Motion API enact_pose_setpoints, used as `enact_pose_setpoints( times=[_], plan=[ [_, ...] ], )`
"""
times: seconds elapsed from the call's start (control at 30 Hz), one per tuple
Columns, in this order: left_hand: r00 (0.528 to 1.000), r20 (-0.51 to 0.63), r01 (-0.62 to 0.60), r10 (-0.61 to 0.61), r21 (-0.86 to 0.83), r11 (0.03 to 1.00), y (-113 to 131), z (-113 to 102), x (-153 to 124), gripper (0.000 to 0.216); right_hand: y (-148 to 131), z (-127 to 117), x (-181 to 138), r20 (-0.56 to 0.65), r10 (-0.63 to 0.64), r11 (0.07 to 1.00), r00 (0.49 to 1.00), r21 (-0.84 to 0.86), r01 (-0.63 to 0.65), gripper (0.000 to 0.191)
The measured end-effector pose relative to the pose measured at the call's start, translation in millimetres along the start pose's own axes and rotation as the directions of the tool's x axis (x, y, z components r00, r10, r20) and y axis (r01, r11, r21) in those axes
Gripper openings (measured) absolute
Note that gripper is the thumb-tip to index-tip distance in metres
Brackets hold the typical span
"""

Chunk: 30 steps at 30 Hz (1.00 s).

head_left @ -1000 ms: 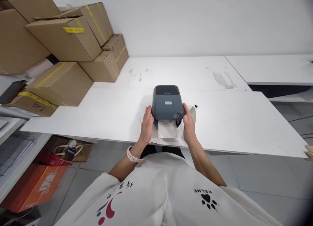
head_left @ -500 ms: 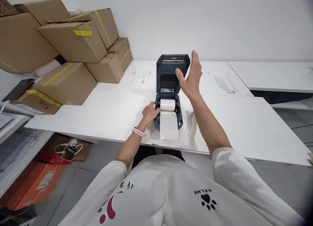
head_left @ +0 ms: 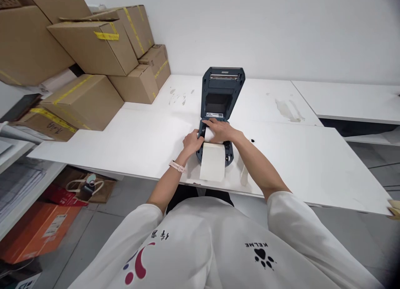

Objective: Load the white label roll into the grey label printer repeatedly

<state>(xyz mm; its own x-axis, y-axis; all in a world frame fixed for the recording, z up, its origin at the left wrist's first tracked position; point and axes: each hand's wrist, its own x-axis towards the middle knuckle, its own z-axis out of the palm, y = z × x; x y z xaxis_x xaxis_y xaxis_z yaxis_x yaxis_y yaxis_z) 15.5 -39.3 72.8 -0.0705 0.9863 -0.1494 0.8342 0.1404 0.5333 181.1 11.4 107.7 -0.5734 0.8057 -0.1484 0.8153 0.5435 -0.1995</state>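
A dark blue-grey label printer (head_left: pixel 222 98) stands on the white table with its lid tipped up and back. Inside its base sits a white label roll (head_left: pixel 208 134), and a strip of labels (head_left: pixel 212 162) runs from it over the printer's front. My left hand (head_left: pixel 193 141) grips the left side of the base, thumb over the edge beside the roll. From above, my right hand (head_left: pixel 219 130) is closed over the roll, hiding most of it. To the right of the printer lies a curled paper strip (head_left: pixel 244 175), partly behind my right forearm.
Cardboard boxes (head_left: pixel 90 43) with yellow tape are stacked at the table's left back, against the wall. The white table (head_left: pixel 150 143) has stains and a small dark hole right of the printer. Low at the left are an orange box (head_left: pixel 40 230) and a paper bag (head_left: pixel 104 189).
My right hand has come down from beside the raised lid onto the label roll. The label strip has shifted slightly left. My left hand stays at the printer's left side.
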Motion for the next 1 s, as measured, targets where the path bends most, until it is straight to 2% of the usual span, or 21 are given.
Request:
enact_pose_setpoints(
  times=[0.13,0.23,0.33,0.43,0.5,0.6,0.67,0.77,0.83,0.9,0.97,1.0],
  plan=[
    [1.000,0.002,-0.006,0.006,-0.022,1.000,-1,0,0,0.045,7,-23,-25,-0.016,-0.097,0.976,0.995,0.196,0.099,0.103],
    [1.000,0.004,-0.008,0.008,-0.042,0.999,-2,1,1,0.048,27,-46,-53,-0.171,-0.146,0.862,0.974,0.461,0.210,0.102],
    [1.000,0.010,-0.009,0.009,-0.066,0.998,-3,2,1,0.049,64,-65,-81,-0.383,-0.036,0.719,0.923,0.632,0.290,0.113],
    [1.000,0.010,0.000,0.000,-0.069,0.998,-3,3,1,0.049,110,-71,-94,-0.455,0.144,0.677,0.879,0.693,0.248,0.123],
    [1.000,0.003,0.005,-0.004,-0.064,0.998,-3,3,1,0.049,136,-63,-91,-0.412,0.259,0.678,0.873,0.722,0.140,0.124],
    [1.000,-0.006,0.007,-0.007,-0.057,0.998,-3,4,1,0.049,162,-35,-69,-0.307,0.395,0.652,0.866,0.758,-0.029,0.127],
    [1.000,-0.009,0.011,-0.011,-0.060,0.998,-4,4,1,0.048,169,-12,-51,-0.248,0.447,0.624,0.859,0.775,-0.101,0.124],
    [1.000,-0.006,0.004,-0.005,-0.074,0.997,-4,3,0,0.048,173,14,-40,-0.209,0.482,0.584,0.851,0.800,-0.134,0.121],
    [1.000,-0.004,-0.004,0.004,-0.085,0.996,-4,2,0,0.048,175,23,-49,-0.209,0.492,0.543,0.845,0.833,-0.110,0.121],
    [1.000,-0.004,-0.008,0.007,-0.097,0.995,-4,2,0,0.048,177,28,-71,-0.239,0.498,0.494,0.834,0.868,-0.046,0.113],
    [1.000,-0.004,-0.008,0.007,-0.104,0.995,-4,2,0,0.048,175,35,-98,-0.245,0.480,0.450,0.842,0.893,0.003,0.093],
    [1.000,-0.004,-0.007,0.006,-0.105,0.994,-4,3,0,0.048,172,40,-111,-0.220,0.450,0.438,0.866,0.899,0.001,0.082]
  ],
)
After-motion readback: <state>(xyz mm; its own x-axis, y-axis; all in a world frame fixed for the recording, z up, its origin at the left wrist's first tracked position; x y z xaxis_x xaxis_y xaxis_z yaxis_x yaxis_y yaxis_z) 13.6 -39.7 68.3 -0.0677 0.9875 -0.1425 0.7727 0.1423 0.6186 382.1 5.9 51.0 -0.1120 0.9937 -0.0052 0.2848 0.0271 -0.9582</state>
